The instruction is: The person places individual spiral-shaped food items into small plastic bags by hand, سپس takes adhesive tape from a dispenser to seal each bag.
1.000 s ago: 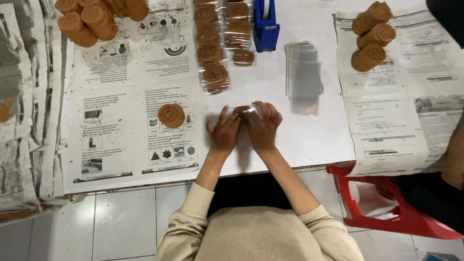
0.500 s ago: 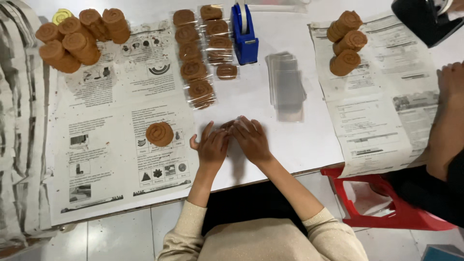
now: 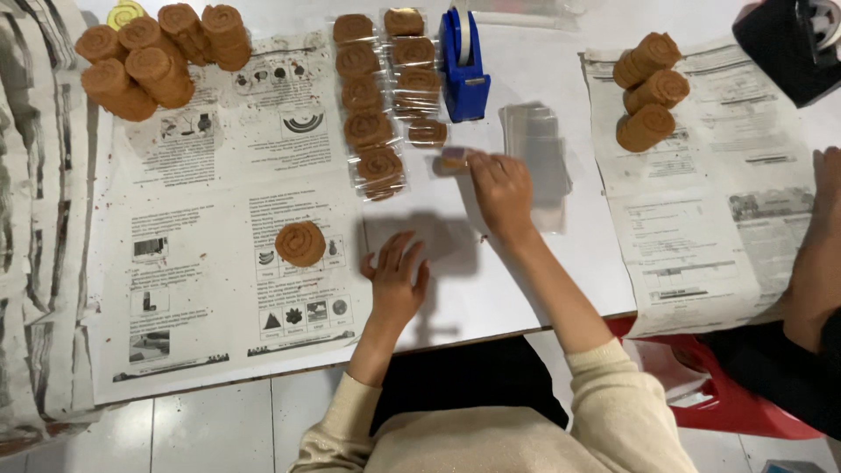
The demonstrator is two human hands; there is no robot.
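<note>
Head view, right hand: the right hand [image 3: 501,191] reaches forward over the white counter [image 3: 543,79], its fingers pinching a small wrapped round brown biscuit [image 3: 453,158] at the near end of the wrapped rows.
Head view, left hand: the left hand [image 3: 396,278] lies flat on the counter, fingers spread, holding nothing, just right of a single bare spiral-patterned brown biscuit [image 3: 300,243].
Bare biscuit: it sits on a printed newspaper sheet [image 3: 201,289] that covers the counter's left part.
Wrapped rows: two columns of brown biscuits in clear plastic sleeves [image 3: 377,96] run away from the person, beside a blue tape dispenser [image 3: 464,70].
Sleeves: a stack of empty clear plastic sleeves [image 3: 536,149] lies just beyond the right hand.
Stacks: unwrapped brown biscuit stacks [image 3: 158,57] stand at far left; three more rolled stacks [image 3: 650,92] rest on the right-hand newspaper sheet [image 3: 710,219].
Edge of frame: another person's arm [image 3: 819,254] rests at the right.
</note>
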